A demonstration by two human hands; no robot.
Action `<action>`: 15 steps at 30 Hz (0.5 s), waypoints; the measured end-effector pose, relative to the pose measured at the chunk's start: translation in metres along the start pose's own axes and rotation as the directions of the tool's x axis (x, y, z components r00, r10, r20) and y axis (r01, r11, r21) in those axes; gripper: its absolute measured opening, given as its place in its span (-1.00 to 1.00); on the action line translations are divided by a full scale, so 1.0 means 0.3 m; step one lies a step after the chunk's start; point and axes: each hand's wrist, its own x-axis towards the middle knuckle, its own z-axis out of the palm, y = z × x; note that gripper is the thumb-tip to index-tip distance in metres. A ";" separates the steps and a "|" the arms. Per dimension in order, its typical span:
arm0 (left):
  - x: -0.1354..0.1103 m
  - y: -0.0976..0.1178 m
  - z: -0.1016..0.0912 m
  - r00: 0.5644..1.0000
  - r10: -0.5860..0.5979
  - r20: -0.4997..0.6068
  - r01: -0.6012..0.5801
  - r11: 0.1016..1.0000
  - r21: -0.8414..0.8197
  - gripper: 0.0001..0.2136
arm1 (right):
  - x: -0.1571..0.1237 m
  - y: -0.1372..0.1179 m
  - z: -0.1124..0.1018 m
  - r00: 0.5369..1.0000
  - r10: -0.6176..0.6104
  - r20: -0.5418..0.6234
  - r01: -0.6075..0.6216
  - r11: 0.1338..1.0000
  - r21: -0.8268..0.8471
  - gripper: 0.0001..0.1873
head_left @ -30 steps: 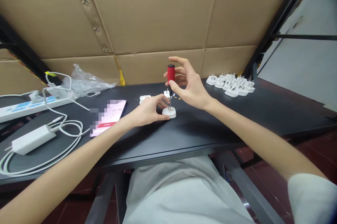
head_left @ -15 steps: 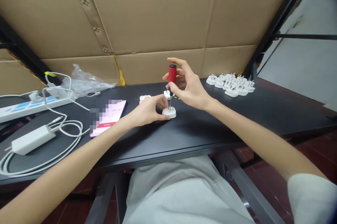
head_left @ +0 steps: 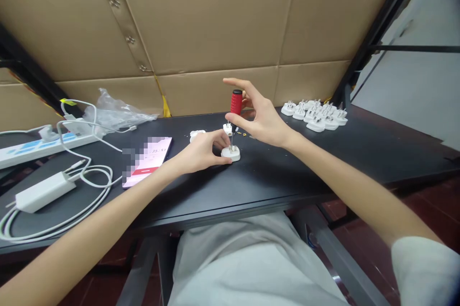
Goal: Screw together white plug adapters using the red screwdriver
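Red-handled screwdriver (head_left: 236, 102) standing upright on white plug base (head_left: 230, 154), right hand (head_left: 260, 119) spread around its handle, grip unclear; left hand (head_left: 203, 152) clamped on that base.

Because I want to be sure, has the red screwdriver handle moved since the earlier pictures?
Yes, slightly: the red screwdriver handle has leaned right, toward the row of white plugs, which stayed put.

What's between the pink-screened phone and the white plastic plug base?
Head view: the person's left hand and wrist, touching the white plastic plug base; a small white plug piece sits behind it on the black tabletop.
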 end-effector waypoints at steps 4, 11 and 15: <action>-0.001 -0.002 0.000 1.000 0.006 0.000 -0.006 1.000 -0.014 -0.67 | -0.003 0.008 0.012 1.000 0.031 0.000 -0.031 0.995 0.094 -0.30; 0.000 -0.002 0.004 1.000 0.019 0.006 -0.018 1.000 -0.025 -0.66 | -0.003 0.007 0.005 1.000 0.006 -0.009 -0.006 1.000 0.016 -0.46; 0.000 0.000 0.004 1.000 0.012 0.010 -0.011 1.000 -0.020 -0.64 | -0.002 0.009 0.006 0.999 0.000 -0.033 -0.002 0.998 -0.058 -0.37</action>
